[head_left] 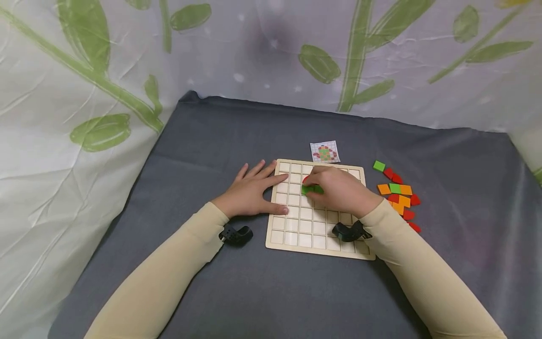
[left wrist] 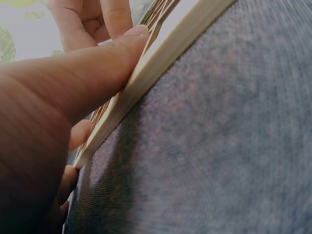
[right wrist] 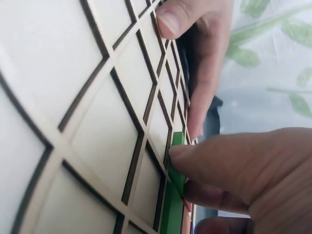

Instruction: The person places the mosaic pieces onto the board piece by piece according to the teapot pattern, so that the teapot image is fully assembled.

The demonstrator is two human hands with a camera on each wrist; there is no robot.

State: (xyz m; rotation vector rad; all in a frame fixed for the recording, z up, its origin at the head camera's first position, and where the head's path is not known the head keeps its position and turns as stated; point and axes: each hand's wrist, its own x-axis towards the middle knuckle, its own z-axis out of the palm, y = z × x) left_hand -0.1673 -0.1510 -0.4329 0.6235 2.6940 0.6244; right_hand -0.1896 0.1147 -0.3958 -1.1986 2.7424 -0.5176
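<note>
A wooden grid board lies on the dark cloth. My left hand rests on its left edge with fingers spread; in the left wrist view the thumb presses the rim. Over the board's upper middle, my right hand pinches a green square between thumb and fingers, seen in the right wrist view. That square is slightly tilted at its cell. Another green piece sits beside it in the grid, and a red piece shows just above, partly hidden by the fingers.
A small printed pattern card lies behind the board. To the right are loose pieces: a green square, an orange square, a red piece and several others, some partly behind the right sleeve. A patterned curtain hangs behind the cloth.
</note>
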